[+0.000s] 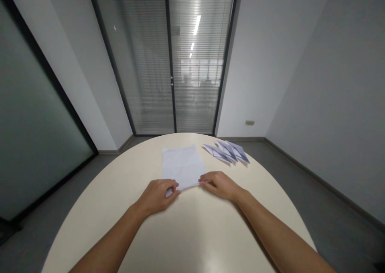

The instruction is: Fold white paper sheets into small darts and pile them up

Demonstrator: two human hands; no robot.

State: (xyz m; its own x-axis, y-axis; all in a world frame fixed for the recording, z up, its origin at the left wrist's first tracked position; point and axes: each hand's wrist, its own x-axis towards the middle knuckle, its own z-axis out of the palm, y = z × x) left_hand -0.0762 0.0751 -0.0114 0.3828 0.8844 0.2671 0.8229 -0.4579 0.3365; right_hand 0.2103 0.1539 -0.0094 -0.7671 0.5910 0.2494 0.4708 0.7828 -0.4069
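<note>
A white sheet of paper (182,164) lies on the round table in front of me, its near edge lifted slightly. At that edge's left corner, my left hand (159,193) is closed, pinching the paper between thumb and fingers. My right hand (219,184) pinches the right corner of the same edge, fingers pressed together. Beyond my right hand lie folded white paper pieces (227,151), overlapping in a row and apart from the sheet.
The cream round table (120,180) curves away on both sides. Past its far edge stands a glass partition with blinds (150,84). A white wall (270,64) with a small socket plate (249,123) rises to the right, and a frosted panel (36,124) to the left.
</note>
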